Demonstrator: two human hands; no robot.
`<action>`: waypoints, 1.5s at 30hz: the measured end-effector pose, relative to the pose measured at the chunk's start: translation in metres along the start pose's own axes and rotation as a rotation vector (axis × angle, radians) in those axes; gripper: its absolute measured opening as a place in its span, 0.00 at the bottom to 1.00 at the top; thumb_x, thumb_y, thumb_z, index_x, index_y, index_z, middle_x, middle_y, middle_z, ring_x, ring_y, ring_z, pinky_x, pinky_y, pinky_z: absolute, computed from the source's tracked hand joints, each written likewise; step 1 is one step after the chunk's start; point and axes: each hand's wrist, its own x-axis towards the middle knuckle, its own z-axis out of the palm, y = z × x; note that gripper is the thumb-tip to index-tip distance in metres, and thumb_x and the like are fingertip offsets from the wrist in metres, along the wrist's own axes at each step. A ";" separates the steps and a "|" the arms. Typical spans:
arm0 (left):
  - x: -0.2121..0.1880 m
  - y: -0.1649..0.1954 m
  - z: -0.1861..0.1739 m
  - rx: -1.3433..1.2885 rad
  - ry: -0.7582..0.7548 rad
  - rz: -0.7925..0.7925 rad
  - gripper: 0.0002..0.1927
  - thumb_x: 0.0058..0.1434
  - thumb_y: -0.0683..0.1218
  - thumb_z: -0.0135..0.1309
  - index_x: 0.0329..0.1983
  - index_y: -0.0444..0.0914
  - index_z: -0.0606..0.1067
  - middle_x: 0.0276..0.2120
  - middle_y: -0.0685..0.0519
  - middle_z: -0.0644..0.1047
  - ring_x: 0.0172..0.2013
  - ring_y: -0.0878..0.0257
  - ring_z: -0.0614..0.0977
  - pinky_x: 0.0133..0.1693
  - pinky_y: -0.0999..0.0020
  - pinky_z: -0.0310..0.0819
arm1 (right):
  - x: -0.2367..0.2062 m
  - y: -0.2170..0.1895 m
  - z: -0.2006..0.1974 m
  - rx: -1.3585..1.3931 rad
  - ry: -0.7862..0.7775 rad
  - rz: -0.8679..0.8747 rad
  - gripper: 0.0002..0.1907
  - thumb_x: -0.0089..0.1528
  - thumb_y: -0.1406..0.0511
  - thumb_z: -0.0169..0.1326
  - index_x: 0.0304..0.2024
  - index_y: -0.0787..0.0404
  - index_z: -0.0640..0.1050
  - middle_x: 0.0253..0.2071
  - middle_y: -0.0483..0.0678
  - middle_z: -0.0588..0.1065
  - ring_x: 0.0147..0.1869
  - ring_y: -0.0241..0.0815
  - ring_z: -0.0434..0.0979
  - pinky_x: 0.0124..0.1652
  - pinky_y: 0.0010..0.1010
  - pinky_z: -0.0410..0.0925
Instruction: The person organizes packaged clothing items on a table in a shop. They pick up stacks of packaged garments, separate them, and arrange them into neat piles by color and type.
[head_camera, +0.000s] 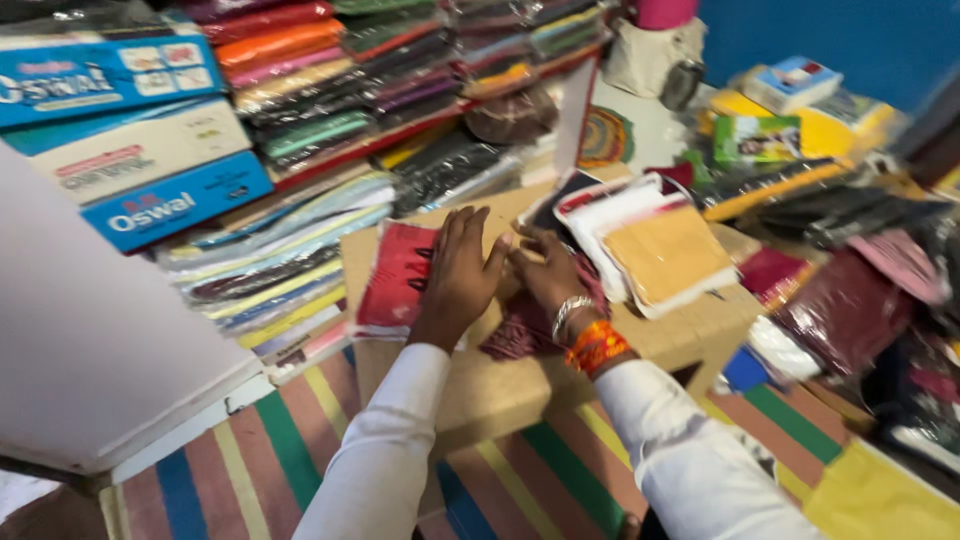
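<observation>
Both hands are down on the cardboard box (500, 390) that serves as a table: the left hand (462, 270) lies flat with fingers spread, grip released, pinning a red packet (392, 280) so it stays put. The right hand (545, 272) curls over a maroon packet (520, 330) beside it, though I cannot tell if that grip clasps it. Right of them a mustard packet (668, 255) tops a loose pile, and far left wrapped cloth stacks (300, 100) rise beside blue boxes (175, 205), contents hidden.
</observation>
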 end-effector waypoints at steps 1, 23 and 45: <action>0.003 0.012 0.006 -0.049 -0.008 -0.016 0.28 0.68 0.54 0.53 0.66 0.34 0.68 0.64 0.38 0.69 0.66 0.40 0.68 0.64 0.47 0.61 | -0.002 -0.004 -0.012 0.055 0.016 -0.036 0.29 0.59 0.62 0.61 0.63 0.61 0.73 0.57 0.56 0.76 0.58 0.44 0.78 0.51 0.32 0.75; 0.000 0.095 0.066 0.263 -0.647 -0.281 0.46 0.40 0.48 0.69 0.66 0.45 0.69 0.54 0.41 0.71 0.57 0.43 0.71 0.58 0.51 0.65 | -0.032 0.039 -0.163 -0.856 0.132 -0.187 0.31 0.53 0.60 0.67 0.53 0.67 0.72 0.44 0.63 0.78 0.50 0.62 0.78 0.50 0.46 0.71; 0.026 0.075 0.065 -0.554 0.092 -0.299 0.18 0.76 0.50 0.42 0.59 0.34 0.73 0.43 0.51 0.80 0.44 0.61 0.80 0.49 0.67 0.72 | -0.003 0.020 -0.208 0.780 0.169 -0.032 0.20 0.70 0.57 0.51 0.55 0.66 0.77 0.50 0.51 0.80 0.50 0.40 0.82 0.49 0.32 0.77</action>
